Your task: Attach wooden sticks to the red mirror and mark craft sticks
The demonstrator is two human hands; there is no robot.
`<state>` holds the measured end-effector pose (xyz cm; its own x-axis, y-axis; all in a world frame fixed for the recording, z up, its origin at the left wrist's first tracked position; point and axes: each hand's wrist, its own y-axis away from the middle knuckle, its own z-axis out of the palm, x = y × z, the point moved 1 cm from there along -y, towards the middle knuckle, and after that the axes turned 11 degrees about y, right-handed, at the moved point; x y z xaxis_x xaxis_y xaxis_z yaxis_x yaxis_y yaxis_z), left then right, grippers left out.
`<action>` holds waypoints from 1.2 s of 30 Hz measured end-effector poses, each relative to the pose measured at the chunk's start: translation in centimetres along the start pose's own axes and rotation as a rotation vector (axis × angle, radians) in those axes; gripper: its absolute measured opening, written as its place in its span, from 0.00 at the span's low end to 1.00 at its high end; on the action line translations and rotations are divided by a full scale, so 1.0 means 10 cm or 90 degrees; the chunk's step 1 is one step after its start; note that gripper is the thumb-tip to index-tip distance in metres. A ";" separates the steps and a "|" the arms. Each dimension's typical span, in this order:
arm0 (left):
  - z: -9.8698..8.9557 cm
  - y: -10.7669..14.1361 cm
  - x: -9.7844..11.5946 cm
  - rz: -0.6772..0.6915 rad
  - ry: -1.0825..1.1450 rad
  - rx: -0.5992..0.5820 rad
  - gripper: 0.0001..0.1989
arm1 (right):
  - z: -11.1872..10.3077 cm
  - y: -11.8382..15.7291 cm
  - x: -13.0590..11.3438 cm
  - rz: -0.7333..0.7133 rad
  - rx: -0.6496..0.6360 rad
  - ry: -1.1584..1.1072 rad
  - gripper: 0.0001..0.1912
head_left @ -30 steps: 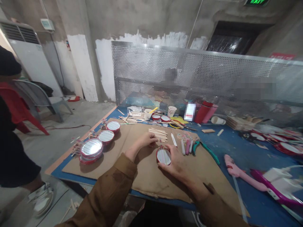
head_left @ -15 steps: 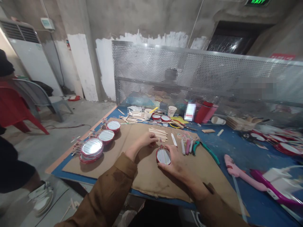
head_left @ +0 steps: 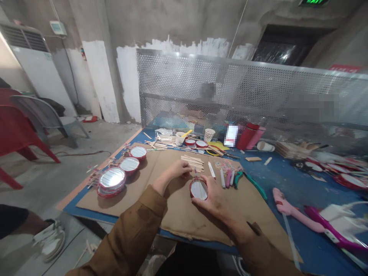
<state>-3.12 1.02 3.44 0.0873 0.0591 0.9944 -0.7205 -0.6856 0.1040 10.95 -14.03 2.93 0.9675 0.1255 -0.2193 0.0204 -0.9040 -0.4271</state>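
My right hand [head_left: 212, 193] is wrapped around the rim of a small toy banjo [head_left: 198, 190], round and red-edged with a pale face and thin strings along it. Its short wooden neck points away from me. Just left of that neck, my left hand [head_left: 181, 169] is closed in a pinch; whatever lies between its fingertips is too small to make out. Beyond both hands lies a row of wooden craft sticks [head_left: 192, 162] on the cardboard sheet [head_left: 169, 222]. More toy banjos [head_left: 129, 165] stand at the left, some of them stacked.
Right of my hands are a white marker [head_left: 211, 169], several glue-stick-like tubes [head_left: 228, 178], green-handled pliers [head_left: 250, 184] and a pink glue gun [head_left: 293, 211]. Paper cups [head_left: 209, 134] and a red bottle [head_left: 247, 136] stand before the perforated metal screen [head_left: 178, 76]. A person's leg [head_left: 20, 221] shows at left.
Both my hands and the toy banjo stay nearly where they were. The person at the left has shifted further out of view.
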 end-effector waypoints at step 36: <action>-0.01 -0.03 -0.04 0.021 0.002 -0.010 0.15 | -0.02 -0.01 0.00 0.002 -0.024 -0.010 0.39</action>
<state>-2.94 1.27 3.00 0.0617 0.0393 0.9973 -0.7336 -0.6757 0.0720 11.03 -14.06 3.15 0.9634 0.1290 -0.2350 0.0271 -0.9190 -0.3934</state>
